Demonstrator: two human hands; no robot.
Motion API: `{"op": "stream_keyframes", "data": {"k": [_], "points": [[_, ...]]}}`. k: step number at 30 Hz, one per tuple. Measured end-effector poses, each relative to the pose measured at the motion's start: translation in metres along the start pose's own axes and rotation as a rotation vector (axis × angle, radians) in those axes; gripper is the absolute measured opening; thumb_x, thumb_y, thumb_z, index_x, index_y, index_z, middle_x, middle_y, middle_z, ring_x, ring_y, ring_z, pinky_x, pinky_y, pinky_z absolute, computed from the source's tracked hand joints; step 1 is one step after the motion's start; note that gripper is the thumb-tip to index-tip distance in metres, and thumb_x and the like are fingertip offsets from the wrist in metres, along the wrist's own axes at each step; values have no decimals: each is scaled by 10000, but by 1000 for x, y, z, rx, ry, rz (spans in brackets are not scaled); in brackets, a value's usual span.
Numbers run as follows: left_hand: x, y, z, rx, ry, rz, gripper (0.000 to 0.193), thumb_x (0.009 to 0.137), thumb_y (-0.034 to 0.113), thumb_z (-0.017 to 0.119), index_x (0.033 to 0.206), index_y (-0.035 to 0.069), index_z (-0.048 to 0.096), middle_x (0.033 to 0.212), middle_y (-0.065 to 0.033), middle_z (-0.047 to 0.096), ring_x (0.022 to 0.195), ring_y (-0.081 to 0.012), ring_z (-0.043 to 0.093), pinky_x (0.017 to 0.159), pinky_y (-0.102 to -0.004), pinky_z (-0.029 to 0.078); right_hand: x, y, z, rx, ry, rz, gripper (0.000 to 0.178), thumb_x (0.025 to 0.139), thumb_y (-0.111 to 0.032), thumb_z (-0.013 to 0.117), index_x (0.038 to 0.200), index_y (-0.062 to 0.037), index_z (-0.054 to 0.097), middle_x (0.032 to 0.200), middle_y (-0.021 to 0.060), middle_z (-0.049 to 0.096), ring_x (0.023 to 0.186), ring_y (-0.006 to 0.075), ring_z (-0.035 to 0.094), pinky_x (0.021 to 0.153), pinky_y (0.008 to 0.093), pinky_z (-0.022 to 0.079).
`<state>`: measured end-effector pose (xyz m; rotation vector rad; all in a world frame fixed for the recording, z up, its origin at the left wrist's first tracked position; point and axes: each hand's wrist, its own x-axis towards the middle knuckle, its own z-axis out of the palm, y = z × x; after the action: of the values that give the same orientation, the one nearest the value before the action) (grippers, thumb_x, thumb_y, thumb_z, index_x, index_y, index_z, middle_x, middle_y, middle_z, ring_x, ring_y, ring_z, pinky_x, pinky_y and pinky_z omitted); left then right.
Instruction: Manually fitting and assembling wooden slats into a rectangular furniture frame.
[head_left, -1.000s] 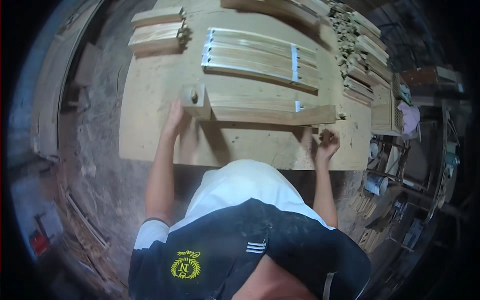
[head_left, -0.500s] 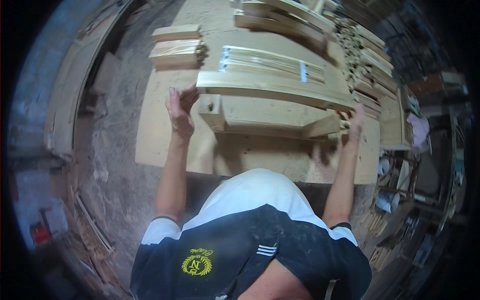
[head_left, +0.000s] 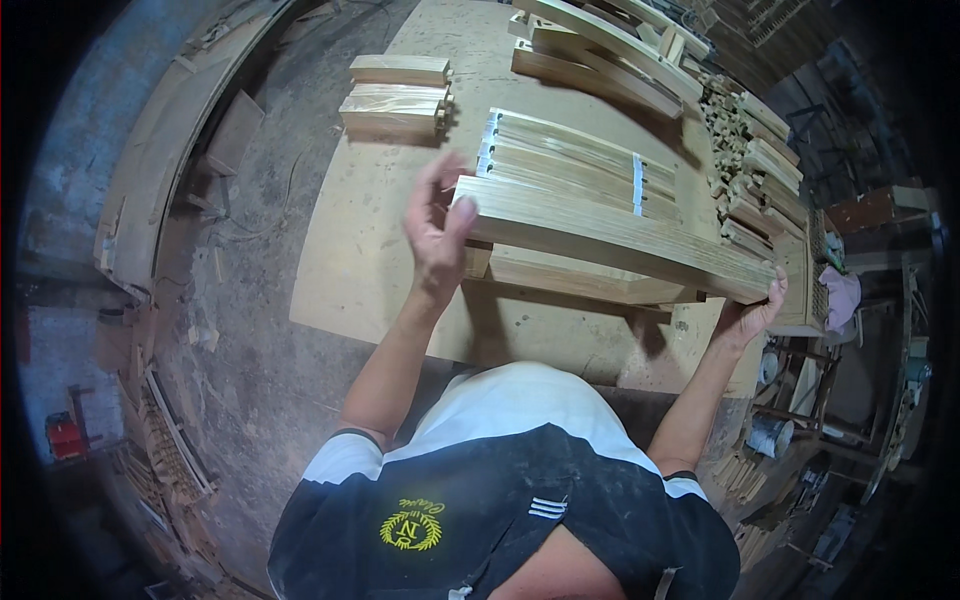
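Observation:
A pale wooden frame [head_left: 610,236] stands crosswise in front of me, its long thick upper rail slanting down to the right. Part of a lower rail [head_left: 550,275] and short end pieces show beneath it. My left hand [head_left: 437,235] is curled round the rail's left end, thumb on the near side; its fingers are slightly blurred and partly beyond the end. At the right end my right hand [head_left: 750,315] grips from below, with the thumb up against the end. Just behind the rail lie several slotted wooden strips [head_left: 570,155] side by side, with whitish bands across them.
The frame is over a board-topped table [head_left: 340,270]. Short wooden blocks [head_left: 396,110] are stacked at the far left. Longer timbers [head_left: 600,65] lie at the back, and a pile of tenoned pieces [head_left: 755,170] lines the right side. A pink cloth [head_left: 840,298] hangs beyond it.
The frame has turned and tilted, its right end coming nearer to me. My hands have gone from lying flat against the ends to curling round them. The whole view has also shifted a little.

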<state>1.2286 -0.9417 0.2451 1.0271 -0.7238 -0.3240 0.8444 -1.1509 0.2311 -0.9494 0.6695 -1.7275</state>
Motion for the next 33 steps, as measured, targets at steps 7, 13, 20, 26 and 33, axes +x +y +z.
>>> {"op": "stream_keyframes", "data": {"k": [7, 13, 20, 26, 33], "points": [[-10, -29, -8, 98, 1, 40, 485, 888, 261, 575, 1222, -90, 576, 1162, -171, 609, 1069, -236, 591, 942, -360, 475, -2, -3, -7, -234, -18, 84, 471, 824, -282, 600, 1231, -45, 602, 1161, 102, 633, 1155, 239, 579, 1034, 386, 433], [-10, -36, 5, 97, 24, 94, 475, 874, 280, 529, 1168, -91, 565, 1092, -161, 597, 981, -231, 595, 905, -367, 470, -4, -25, -14, -200, -66, 136, 378, 825, -198, 566, 1158, -22, 598, 1078, 94, 632, 1057, 214, 595, 989, 342, 442], [0, -15, -8, 186, -92, 22, 488, 872, 232, 538, 1249, -78, 539, 1080, -163, 598, 975, -223, 587, 857, -344, 473, 5, -7, -14, -213, -92, 81, 258, 842, -99, 534, 1071, -27, 627, 1002, 60, 607, 965, 157, 567, 919, 291, 428], [-15, 69, 104, 877, -348, 712, 594, 907, 363, 661, 1315, -53, 548, 1149, -192, 626, 1122, -342, 567, 1000, -457, 406, -1, -11, -9, -139, -129, 11, 302, 933, -128, 570, 1212, -15, 599, 1070, 35, 596, 1023, 144, 528, 951, 286, 409], [-38, 45, 200, 1476, -867, 249, 639, 754, 595, 758, 968, 9, 621, 927, -153, 658, 910, -312, 640, 852, -425, 467, -62, 24, -18, -889, -568, -192, 937, 647, -387, 871, 1390, -43, 416, 1223, 204, 580, 1158, 386, 571, 979, 463, 473]]}}
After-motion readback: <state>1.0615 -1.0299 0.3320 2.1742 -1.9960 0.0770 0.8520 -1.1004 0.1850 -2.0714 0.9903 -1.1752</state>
